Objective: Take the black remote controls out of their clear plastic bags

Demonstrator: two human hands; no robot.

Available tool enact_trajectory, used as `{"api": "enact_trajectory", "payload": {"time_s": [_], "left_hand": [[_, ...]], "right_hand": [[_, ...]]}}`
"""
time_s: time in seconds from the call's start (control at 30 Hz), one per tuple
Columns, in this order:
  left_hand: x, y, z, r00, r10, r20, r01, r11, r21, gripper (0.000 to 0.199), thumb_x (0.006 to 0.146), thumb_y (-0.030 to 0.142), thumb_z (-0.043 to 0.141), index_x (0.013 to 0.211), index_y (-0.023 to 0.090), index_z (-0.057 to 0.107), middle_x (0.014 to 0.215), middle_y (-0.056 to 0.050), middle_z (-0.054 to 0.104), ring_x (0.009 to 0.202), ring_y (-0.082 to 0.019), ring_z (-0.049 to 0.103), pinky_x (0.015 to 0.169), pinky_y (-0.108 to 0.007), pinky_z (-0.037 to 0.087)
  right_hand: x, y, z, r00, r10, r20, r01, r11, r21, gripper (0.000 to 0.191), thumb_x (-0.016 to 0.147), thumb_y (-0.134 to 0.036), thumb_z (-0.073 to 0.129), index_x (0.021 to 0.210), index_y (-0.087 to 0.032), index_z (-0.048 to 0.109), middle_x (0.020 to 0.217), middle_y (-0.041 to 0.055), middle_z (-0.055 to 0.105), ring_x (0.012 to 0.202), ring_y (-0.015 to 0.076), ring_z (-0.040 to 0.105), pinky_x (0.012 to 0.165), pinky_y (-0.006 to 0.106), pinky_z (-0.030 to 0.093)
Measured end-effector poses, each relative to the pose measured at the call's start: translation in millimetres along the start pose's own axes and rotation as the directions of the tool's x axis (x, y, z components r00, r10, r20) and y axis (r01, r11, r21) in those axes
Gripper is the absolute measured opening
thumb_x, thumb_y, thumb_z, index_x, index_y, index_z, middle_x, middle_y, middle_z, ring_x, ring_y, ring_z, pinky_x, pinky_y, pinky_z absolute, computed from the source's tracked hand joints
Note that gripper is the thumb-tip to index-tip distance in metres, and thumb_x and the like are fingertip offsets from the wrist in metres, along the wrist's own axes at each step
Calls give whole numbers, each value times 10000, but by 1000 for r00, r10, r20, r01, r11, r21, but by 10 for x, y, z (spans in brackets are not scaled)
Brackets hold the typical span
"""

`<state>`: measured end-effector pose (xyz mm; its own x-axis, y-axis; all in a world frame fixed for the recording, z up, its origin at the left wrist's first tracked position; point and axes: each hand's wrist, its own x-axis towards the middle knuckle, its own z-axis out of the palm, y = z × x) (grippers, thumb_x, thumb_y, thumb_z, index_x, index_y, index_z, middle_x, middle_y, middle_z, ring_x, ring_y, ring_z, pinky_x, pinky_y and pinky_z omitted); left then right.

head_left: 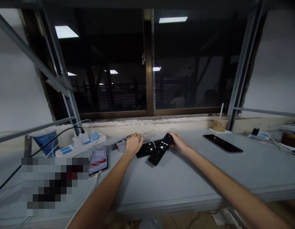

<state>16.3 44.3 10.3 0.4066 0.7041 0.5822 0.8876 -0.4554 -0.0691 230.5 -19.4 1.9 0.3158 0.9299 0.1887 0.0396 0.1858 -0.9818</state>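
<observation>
My right hand (pixel 177 142) grips the far end of a black remote control (pixel 159 151), which tilts toward me with its buttons up. This remote crosses in front of a second black remote control (pixel 143 150). My left hand (pixel 134 143) is palm down just left of the second remote, fingers stretched forward over a clear plastic sleeve (pixel 121 146). Something dark shows in or under the sleeve, partly hidden by the hand. Whether the left fingertips pinch the plastic is hard to make out.
Left on the desk (pixel 178 187) are a white power strip (pixel 66 151) with plugs, a charging phone (pixel 99 162), cables and a blue cup (pixel 44 143). Right stand a dark phone (pixel 222 143) and a drink cup with straw (pixel 220 123). Metal posts and a window (pixel 114 63) rise behind.
</observation>
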Motion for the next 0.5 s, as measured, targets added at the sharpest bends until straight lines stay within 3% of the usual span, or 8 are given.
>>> {"api": "enact_trajectory", "payload": {"time_s": [0.2, 0.37, 0.5], "left_hand": [[3, -40, 34, 995, -71, 71, 73, 997, -22, 336, 897, 312, 294, 920, 170, 598, 968, -67, 598, 933, -178, 565, 770, -281, 419], [-1, -23, -2, 990, -110, 88, 113, 993, -27, 355, 897, 322, 286, 933, 168, 604, 988, -72, 612, 916, -191, 585, 752, -287, 430], [2, -2, -16, 984, -127, 122, 131, 991, -28, 373, 890, 336, 286, 930, 169, 617, 1006, -81, 620, 887, -197, 604, 739, -291, 440]], "right_hand": [[-72, -37, 10, 989, 15, 146, 0, 995, -104, 143, 742, -332, 471, 728, -190, 489, 539, 5, 591, 421, 119, 556, 339, 191, 348], [-108, -44, -64, 970, -8, 245, 104, 918, -382, 241, 677, -409, 591, 704, -196, 482, 371, -25, 528, 270, 86, 423, 282, 177, 229], [-101, -30, -156, 951, 2, 309, 151, 869, -471, 333, 641, -503, 618, 705, -191, 524, 385, -6, 554, 275, 90, 421, 284, 185, 239]]}}
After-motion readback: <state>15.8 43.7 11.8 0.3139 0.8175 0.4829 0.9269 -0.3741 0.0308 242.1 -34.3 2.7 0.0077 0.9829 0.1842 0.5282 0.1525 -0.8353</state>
